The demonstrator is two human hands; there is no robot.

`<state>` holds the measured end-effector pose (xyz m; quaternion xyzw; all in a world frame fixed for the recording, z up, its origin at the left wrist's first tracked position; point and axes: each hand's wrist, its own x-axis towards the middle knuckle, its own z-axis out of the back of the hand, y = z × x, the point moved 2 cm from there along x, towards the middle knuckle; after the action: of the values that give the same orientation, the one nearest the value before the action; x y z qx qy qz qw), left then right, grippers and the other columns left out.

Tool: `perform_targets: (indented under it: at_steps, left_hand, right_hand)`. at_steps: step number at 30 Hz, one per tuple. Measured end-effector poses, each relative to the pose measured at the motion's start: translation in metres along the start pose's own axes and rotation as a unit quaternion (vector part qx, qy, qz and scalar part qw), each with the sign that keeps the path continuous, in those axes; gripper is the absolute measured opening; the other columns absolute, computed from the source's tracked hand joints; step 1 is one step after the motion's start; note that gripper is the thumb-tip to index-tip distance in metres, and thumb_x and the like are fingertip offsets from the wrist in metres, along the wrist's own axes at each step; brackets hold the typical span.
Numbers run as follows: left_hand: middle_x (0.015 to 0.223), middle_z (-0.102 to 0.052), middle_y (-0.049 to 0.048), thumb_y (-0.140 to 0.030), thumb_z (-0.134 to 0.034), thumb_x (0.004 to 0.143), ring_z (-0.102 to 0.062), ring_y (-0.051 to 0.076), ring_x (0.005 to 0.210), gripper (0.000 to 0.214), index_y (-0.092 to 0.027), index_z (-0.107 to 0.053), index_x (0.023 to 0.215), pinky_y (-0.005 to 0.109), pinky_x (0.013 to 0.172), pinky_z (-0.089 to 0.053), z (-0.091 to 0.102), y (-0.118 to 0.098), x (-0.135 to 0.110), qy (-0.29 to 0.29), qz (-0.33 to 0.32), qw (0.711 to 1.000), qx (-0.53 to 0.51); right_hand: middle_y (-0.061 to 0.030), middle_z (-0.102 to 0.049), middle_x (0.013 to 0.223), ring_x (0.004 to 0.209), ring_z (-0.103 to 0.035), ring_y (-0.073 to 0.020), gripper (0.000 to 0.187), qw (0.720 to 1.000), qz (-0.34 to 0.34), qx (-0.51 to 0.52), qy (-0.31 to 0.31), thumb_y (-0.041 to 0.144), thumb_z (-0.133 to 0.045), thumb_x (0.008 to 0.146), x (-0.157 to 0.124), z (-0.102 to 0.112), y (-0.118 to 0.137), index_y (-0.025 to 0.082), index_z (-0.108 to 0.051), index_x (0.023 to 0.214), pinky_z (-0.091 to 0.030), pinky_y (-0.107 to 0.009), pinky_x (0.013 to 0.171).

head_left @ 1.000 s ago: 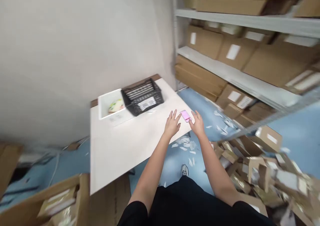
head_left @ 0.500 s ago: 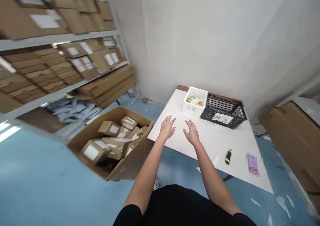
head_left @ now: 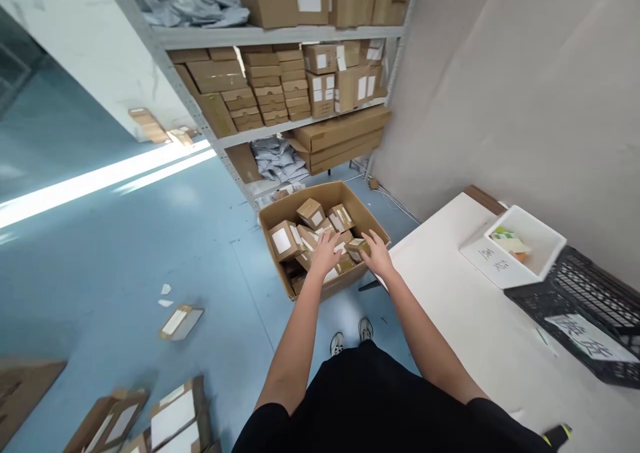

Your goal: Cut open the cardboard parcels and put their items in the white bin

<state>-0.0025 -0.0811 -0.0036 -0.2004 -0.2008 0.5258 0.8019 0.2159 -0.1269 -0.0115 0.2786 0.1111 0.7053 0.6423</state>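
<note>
Both of my hands reach out over a large open cardboard box (head_left: pixel 277 266) on the blue floor. Inside lie several small brown parcels (head_left: pixel 285 239) with white labels, tumbled at different angles. My left hand (head_left: pixel 326 254) is over the near middle of the box, its fingers apart and nothing in it. My right hand (head_left: pixel 379 256) is at the box's right side, fingers spread, beside a small taped parcel (head_left: pixel 355 247). Whether its fingertips touch that parcel I cannot tell. Neither hand has lifted anything.
To the right stands a white table (head_left: pixel 440 266) with a white foam box (head_left: pixel 493 261), a black plastic crate (head_left: pixel 590 313) and a black-and-yellow cutter (head_left: pixel 557 435). Behind is a shelf rack (head_left: pixel 280 36) full of cartons. A parcel (head_left: pixel 183 322) and several cartons (head_left: pixel 175 416) lie on the floor at left.
My view has turned left, from the table toward the cardboard box. My hands have gone from over the table's edge to over the box of parcels.
</note>
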Motion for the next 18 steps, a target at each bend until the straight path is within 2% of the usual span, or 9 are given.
perform_targets:
  at_steps: [3,7,13,18]
  left_hand:
    - [0.169,-0.034,0.0124,-0.028,-0.063,0.093,-0.033,0.031,0.155,0.061,-0.023,-0.05,0.153,0.049,0.126,-0.032,-0.002,0.033,-0.003,0.008,0.049,0.999,-0.002]
    - [0.168,-0.036,0.0144,-0.029,-0.064,0.093,-0.034,0.032,0.154,0.06,-0.022,-0.051,0.151,0.048,0.124,-0.034,-0.014,0.063,0.006,0.026,0.094,0.995,0.003]
    - [0.167,-0.035,0.0172,-0.025,-0.067,0.091,-0.032,0.035,0.155,0.062,-0.02,-0.052,0.152,0.048,0.123,-0.034,-0.047,0.099,0.041,0.075,0.174,0.982,-0.005]
    - [0.17,-0.031,0.0173,-0.022,-0.069,0.088,-0.031,0.034,0.156,0.066,-0.02,-0.052,0.151,0.051,0.124,-0.034,-0.076,0.129,0.054,0.097,0.231,0.968,-0.026]
  right_hand:
    - [-0.014,-0.041,0.162,0.148,-0.041,-0.0317,0.062,0.999,0.011,0.01,0.035,0.026,-0.061,0.091,0.027,-0.027,0.005,0.023,-0.052,0.153,-0.039,-0.052,0.121]
    - [-0.014,-0.041,0.162,0.149,-0.04,-0.0318,0.063,0.997,0.02,0.027,0.07,0.026,-0.061,0.091,0.057,-0.057,-0.001,0.022,-0.051,0.153,-0.039,-0.052,0.122]
    - [-0.0113,-0.044,0.16,0.149,-0.041,-0.0301,0.063,0.991,0.02,0.055,0.123,0.025,-0.06,0.091,0.111,-0.095,-0.035,0.026,-0.05,0.153,-0.039,-0.052,0.121]
    - [-0.0151,-0.043,0.16,0.148,-0.043,-0.0318,0.065,0.98,0.028,0.075,0.181,0.024,-0.059,0.09,0.155,-0.141,-0.058,0.021,-0.05,0.153,-0.043,-0.052,0.118]
